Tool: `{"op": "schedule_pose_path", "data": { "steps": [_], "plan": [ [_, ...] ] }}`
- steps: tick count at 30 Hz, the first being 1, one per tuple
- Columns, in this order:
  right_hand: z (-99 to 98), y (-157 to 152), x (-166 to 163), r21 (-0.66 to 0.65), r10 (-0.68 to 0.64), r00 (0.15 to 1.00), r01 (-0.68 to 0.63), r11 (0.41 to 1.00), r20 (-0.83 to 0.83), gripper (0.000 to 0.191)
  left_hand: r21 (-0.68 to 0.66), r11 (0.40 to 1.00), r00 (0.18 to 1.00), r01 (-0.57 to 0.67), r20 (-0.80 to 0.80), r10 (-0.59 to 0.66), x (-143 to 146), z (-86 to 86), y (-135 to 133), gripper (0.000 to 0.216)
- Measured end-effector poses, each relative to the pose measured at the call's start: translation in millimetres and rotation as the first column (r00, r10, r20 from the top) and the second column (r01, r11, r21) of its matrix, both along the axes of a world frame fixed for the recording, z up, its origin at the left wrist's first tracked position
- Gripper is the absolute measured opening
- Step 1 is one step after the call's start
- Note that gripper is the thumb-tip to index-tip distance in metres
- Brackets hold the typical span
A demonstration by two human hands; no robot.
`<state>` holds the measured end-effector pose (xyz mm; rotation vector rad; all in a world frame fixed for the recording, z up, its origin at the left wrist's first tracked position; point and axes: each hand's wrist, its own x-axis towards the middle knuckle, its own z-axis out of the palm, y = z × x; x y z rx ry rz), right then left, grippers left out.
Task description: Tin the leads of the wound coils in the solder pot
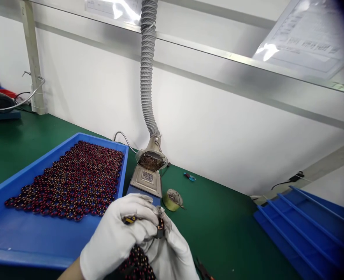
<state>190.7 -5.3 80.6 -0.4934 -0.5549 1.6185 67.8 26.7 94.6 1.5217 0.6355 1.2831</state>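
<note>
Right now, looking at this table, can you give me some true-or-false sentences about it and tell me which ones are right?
1. The left hand and right hand wear white gloves. True.
2. The tray of coils is red. False: it is blue.
3. The hands hold a small dark part between them. True.
4. The table is yellow. False: it is green.
5. The tray lies right of the hands. False: it lies to their left.
6. A grey ribbed hose hangs down beyond the hands. True.
</note>
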Motion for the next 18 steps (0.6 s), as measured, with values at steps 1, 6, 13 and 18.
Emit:
{"op": "schedule_pose_path", "data": {
  "steps": [1, 6, 13, 18],
  "plan": [
    [0.3, 0.0, -0.6, 0.003, -0.003, 1.000, 0.003, 1.000, -0.003, 0.030, 0.005, 1.000, 0.998, -0.007, 0.057, 0.007, -1.5, -2.6, -0.1, 0.023],
    [-7.8, 0.5, 2.9, -0.021, -0.013, 1.000, 0.014, 1.000, 0.012, 0.030, -0.030, 0.994, 0.994, -0.108, -0.017, 0.108, -11.1, -2.9, 2.5, 0.025],
    [-40.8, 19.5, 17.4, 0.226, -0.411, 0.856, 0.354, 0.908, 0.313, 0.027, 0.039, 0.999, 0.999, 0.028, -0.029, -0.027, -2.2, 2.2, -0.3, 0.027],
    [-40.4, 19.8, 12.7, 0.497, -0.712, 0.630, 0.532, 0.686, 0.310, 0.035, -0.028, 0.997, 0.979, -0.065, 0.190, 0.069, -6.9, -3.4, -1.3, 0.018]
  ]
}}
